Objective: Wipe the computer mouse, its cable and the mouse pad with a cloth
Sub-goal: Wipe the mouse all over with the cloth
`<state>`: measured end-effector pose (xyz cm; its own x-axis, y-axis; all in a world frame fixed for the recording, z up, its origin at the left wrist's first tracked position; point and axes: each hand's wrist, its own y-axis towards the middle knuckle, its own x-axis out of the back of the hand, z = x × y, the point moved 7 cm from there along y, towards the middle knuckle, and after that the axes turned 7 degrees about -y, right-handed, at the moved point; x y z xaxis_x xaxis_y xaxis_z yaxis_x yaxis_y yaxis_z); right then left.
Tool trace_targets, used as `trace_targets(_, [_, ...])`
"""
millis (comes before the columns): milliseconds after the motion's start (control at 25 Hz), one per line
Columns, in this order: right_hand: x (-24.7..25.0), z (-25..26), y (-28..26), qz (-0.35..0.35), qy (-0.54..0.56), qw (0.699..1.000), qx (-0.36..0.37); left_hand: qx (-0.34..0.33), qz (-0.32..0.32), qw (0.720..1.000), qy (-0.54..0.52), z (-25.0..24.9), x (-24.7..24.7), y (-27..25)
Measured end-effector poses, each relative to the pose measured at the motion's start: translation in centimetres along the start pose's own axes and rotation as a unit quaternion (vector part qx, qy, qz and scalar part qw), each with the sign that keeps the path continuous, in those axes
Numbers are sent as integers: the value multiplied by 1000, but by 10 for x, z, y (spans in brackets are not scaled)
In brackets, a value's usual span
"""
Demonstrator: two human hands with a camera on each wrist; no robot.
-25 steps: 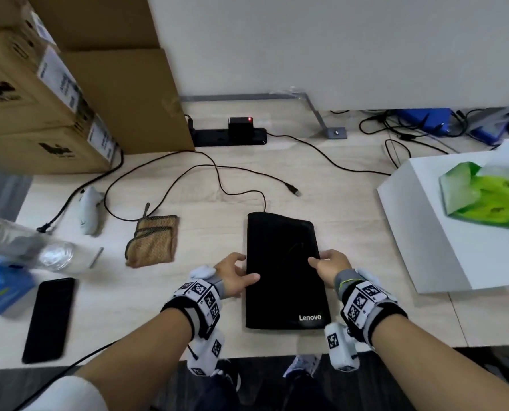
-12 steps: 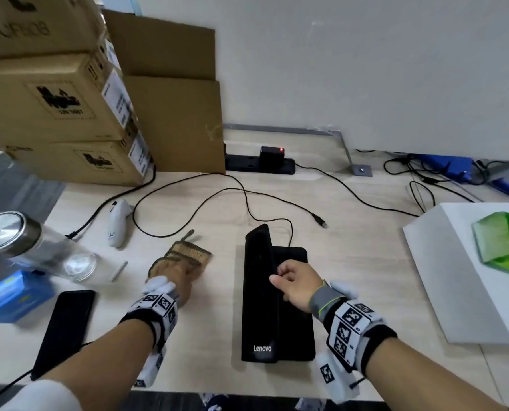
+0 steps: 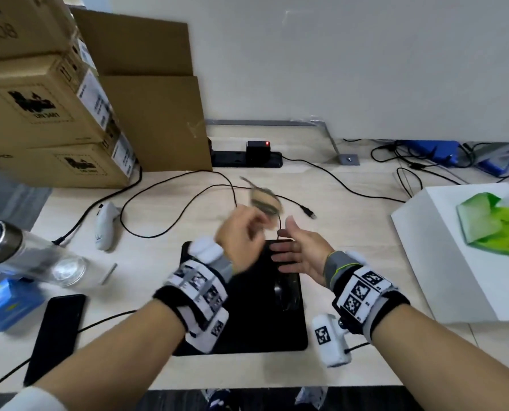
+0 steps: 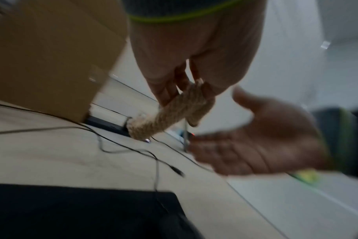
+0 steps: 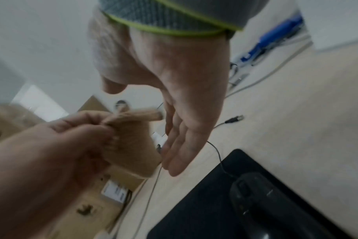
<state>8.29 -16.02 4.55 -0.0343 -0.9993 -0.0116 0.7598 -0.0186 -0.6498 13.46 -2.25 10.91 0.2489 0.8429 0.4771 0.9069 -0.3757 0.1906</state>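
Obscured and indistinct regions

Motion blur smears the left hand [image 3: 241, 232] and cloth [image 3: 265, 200] in the head view. The mouse pad [image 3: 247, 330] is partly covered by both wrists; the mouse [image 3: 287, 292] shows only as a dark shape.

Tan cloth [image 3: 263, 200], blk mouse [image 3: 287, 292] & pad [image 3: 247, 330].

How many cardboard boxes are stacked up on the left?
3 in the stack: the top box, the middle box and the bottom box. Flat cardboard sheets lean behind them; more boxes may be hidden.
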Motion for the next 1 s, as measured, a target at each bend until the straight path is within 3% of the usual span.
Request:
trace_targets(80, [14,-12,6,-27,65,998,-2,-42,155,987,-3,-12,-65,-25])
trace_targets(120, [31,-21,7,-78,55,995,-4,-44,181,983,-2,-7,-84,-36])
trace_targets(160, [48,-31,8,-136,27,990,-13,-21,168,986,-2,5,-90,-44])
trace_targets(240, [85,-50,6,-217,-49,975,-28,108,103,989,25,51,-94,-56])
trace_targets(320, [115,-61,-1,-238,-141,961,-28,287,104,948,86,86,-114,-78])
trace_targets(360, [118,-63,-3,-236,-191,952,-25,342,115,926,113,93,-120,-90])
trace_targets(520, [120,-76,-3,-210,-202,957,-6,406,83,887,202,82,-146,-105])
trace_targets(600, [124,-84,-1,-200,-198,960,-1,427,72,880,195,79,-144,-101])
trace_targets(720, [131,-65,-8,-217,-183,958,44,406,50,910,71,74,-127,-91])
trace_targets(880, [110,-15,-24,-251,-191,939,138,258,49,965,17,31,-99,-61])
trace_targets(1000, [73,11,-27,-180,-196,948,173,174,58,983,-14,3,-95,-46])
